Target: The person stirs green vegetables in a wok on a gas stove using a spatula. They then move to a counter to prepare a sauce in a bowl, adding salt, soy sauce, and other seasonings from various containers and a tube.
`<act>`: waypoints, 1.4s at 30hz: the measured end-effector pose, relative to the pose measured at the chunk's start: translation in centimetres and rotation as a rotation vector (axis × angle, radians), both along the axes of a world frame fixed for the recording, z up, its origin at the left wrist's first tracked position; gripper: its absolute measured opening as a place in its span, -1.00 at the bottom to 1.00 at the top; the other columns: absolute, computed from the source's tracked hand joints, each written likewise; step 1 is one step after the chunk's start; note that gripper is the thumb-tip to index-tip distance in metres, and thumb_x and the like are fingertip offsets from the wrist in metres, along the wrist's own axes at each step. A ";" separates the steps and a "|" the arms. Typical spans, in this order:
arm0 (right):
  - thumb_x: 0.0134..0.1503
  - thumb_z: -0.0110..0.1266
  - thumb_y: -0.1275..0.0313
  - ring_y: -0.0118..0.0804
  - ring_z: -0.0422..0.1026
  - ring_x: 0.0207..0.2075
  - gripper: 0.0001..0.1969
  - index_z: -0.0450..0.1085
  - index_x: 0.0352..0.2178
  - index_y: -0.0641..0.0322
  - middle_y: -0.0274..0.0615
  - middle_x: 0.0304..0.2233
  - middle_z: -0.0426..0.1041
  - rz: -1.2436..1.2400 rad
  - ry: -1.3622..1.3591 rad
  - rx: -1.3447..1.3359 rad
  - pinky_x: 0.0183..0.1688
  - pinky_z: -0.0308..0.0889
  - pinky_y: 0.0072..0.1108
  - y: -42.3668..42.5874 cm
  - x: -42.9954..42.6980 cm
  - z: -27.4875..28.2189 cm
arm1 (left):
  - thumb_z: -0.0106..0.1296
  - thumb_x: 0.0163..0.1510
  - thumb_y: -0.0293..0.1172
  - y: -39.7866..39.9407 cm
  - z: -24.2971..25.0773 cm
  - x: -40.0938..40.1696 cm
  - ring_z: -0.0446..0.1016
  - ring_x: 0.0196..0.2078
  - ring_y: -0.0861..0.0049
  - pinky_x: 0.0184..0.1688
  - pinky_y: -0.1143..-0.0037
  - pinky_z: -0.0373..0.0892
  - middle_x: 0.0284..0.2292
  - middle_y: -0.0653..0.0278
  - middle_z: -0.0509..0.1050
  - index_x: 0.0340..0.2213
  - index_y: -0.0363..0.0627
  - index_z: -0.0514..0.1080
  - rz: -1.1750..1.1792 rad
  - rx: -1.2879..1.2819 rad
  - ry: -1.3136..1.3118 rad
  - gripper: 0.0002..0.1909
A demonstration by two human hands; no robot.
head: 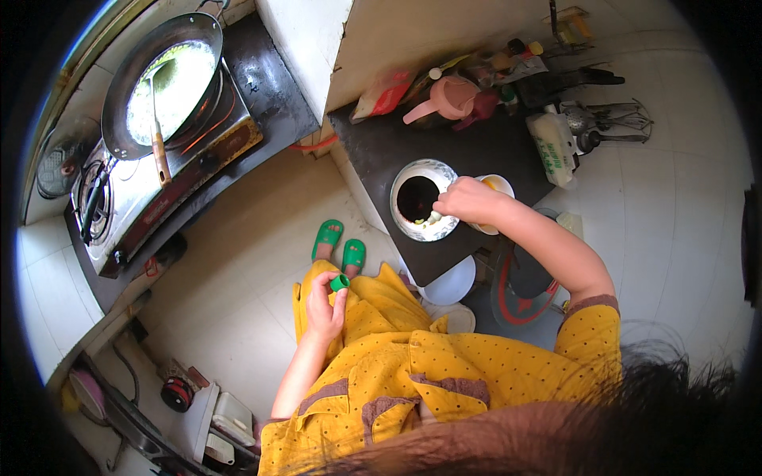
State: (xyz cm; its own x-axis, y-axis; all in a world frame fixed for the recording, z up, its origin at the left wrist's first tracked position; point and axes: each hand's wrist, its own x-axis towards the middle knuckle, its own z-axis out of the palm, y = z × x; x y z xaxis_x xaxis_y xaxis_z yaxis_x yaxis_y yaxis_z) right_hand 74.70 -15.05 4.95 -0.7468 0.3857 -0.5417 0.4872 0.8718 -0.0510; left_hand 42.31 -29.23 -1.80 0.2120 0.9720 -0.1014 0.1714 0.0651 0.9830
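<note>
My left hand [324, 306] holds a small green cap [340, 282] between thumb and fingers, its hollow side showing. My right hand [470, 199] is over the rim of a patterned white bowl [400, 229]. Dark liquid [418, 199] lies in the bowl. A small white object [435, 216] sticks out below my right fingers, which close on it; whether it is a spoon I cannot tell. Pale green bits [421, 222] show beside it on the bowl's inner wall. Partly behind my right hand stands a white cup [505, 184] with something orange-yellow inside.
A wok [116, 113] with pale, steaming or foamy contents and a wooden-handled spatula [159, 156] sits on a lit gas stove [205, 156]. On the dark counter [369, 143] are a pink handled container [452, 98] and bags. A blue-white basin [452, 282] is below the counter's corner.
</note>
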 end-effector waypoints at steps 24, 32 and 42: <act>-0.09 0.07 0.53 -0.30 0.44 -0.41 -0.82 0.33 -0.38 0.27 -0.19 -0.46 0.43 -0.948 1.260 -0.286 -0.36 0.31 -0.62 -10.7 -4.8 13.3 | -0.01 -0.08 -0.65 10.1 14.3 6.9 0.33 -0.21 0.64 -0.22 0.67 0.32 -0.25 0.26 0.31 -0.22 -0.32 0.28 -0.597 -0.282 -0.639 -0.69; -0.14 0.14 0.36 -0.27 0.41 -0.60 -0.75 0.33 -0.40 0.22 -0.25 -0.56 0.41 -0.902 1.163 0.033 -0.58 0.30 -0.57 -12.3 -4.9 14.0 | -0.01 -0.09 -0.66 10.0 14.1 6.9 0.34 -0.25 0.65 -0.26 0.70 0.32 -0.26 0.27 0.30 -0.22 -0.32 0.27 -0.637 -0.365 -0.707 -0.68; -0.08 0.07 0.31 -0.28 0.41 -0.61 -0.75 0.33 -0.41 0.27 -0.23 -0.56 0.41 -0.854 1.080 0.037 -0.58 0.30 -0.58 -12.3 -4.2 13.0 | 0.02 -0.09 -0.64 9.9 11.7 5.4 0.34 -0.27 0.68 -0.24 0.69 0.31 -0.28 0.32 0.31 -0.23 -0.29 0.28 -0.534 -0.484 -0.617 -0.68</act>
State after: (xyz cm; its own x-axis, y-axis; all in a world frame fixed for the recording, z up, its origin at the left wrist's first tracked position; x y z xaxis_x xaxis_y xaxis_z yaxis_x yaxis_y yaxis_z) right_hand 70.48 -27.34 17.98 -0.3124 0.9345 0.1707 0.6010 0.3336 -0.7263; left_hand 47.72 -19.34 9.93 0.7669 0.6129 -0.1902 -0.2441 0.5527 0.7968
